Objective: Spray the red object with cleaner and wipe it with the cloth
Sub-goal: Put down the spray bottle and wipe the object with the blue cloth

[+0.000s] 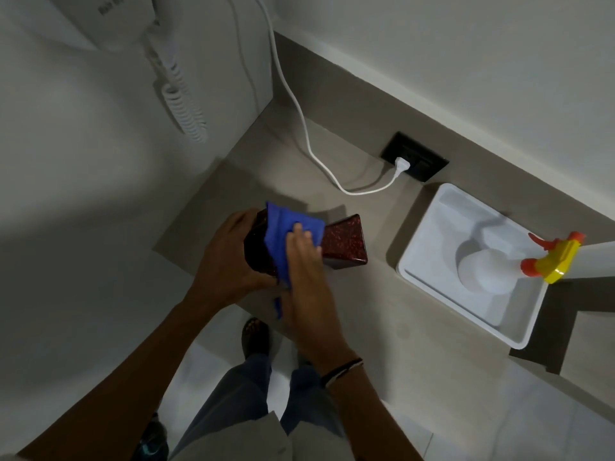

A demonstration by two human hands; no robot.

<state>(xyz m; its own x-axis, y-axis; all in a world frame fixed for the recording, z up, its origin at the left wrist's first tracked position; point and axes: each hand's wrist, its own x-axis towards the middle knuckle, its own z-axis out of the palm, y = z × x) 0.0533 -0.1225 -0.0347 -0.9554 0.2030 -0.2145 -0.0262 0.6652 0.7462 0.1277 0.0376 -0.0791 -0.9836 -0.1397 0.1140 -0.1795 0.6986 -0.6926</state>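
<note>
A dark red speckled box-shaped object lies tilted on the grey counter. My left hand grips its near end and holds it steady. A blue cloth is draped over the object's middle, and my right hand presses flat on the cloth against the object. The spray bottle, white with a yellow and orange trigger head, stands in the white tray to the right, apart from both hands.
The white tray sits at the counter's right. A white cord runs to a black socket at the back. A wall-mounted white unit with a coiled cord hangs at left. The counter's front edge is beside my legs.
</note>
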